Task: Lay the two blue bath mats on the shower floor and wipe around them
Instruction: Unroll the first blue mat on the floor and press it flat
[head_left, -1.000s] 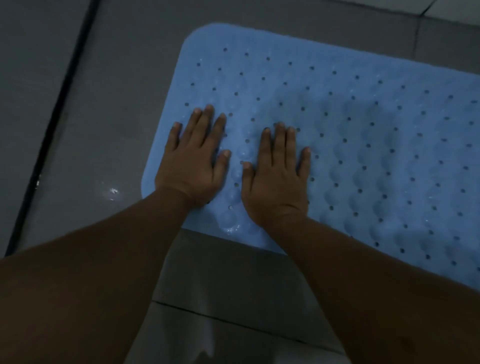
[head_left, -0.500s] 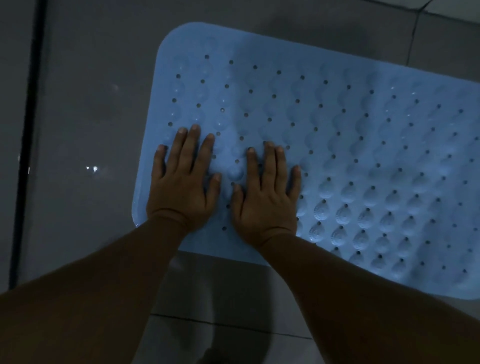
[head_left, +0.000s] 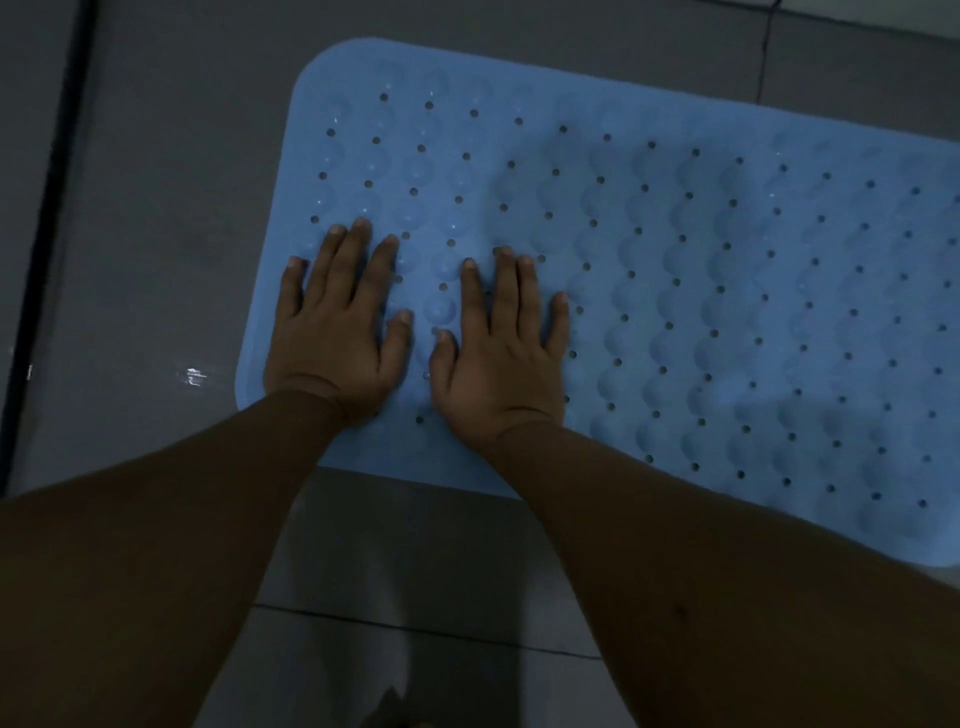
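You're working in dim, bluish light. The mat (head_left: 675, 270) is the brightest thing in view, while your forearms read as near-black shapes. One small glare spot shines on the wet floor (head_left: 193, 375). Detail is soft and grainy, with lines bending toward the edges.

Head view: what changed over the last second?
Little. Both hands shifted slightly on the blue bath mat: one second ago they lay a bit further from its left end, half a second ago nearer its near edge. Nothing was taken hold of or let go. The left hand and right hand stay flat, fingers straight, pressing side by side on the mat's near left corner. The mat stays on the grey floor; the framing drifts.
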